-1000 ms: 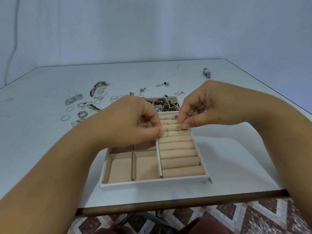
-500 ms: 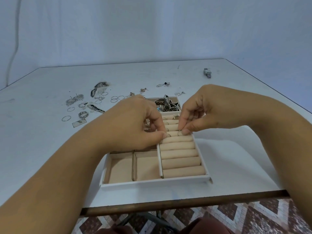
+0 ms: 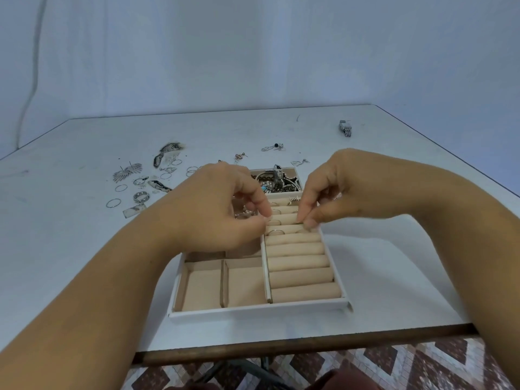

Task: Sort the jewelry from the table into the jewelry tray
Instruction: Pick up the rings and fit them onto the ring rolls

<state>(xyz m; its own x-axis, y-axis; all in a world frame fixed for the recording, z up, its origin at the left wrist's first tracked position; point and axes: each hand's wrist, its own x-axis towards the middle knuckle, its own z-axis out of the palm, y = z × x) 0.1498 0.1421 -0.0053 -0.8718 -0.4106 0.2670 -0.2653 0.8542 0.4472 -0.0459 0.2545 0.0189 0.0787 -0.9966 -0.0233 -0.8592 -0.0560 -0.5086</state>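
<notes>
White worktop (image 3: 84, 249), loose jewelry (image 3: 140, 187) waiting far left. Jewelry tray (image 3: 259, 309) partly filling: far compartment (image 3: 281, 182) heaped, few rings (image 3: 274, 232) seated. Right hand (image 3: 346, 192) pinching ring (image 3: 301, 228) onto rolls; left hand (image 3: 225, 209) curled, grip unclear.

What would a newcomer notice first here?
Two bare hands meet over the beige padded ring rolls in the white jewelry tray at centre: the right hand pinches what looks like a thin ring at a roll, with the left hand fingertips beside it. Behind them, the tray's far compartment holds a tangled heap of jewelry. On the white table, far left, loose silver rings and earrings lie scattered.
</notes>
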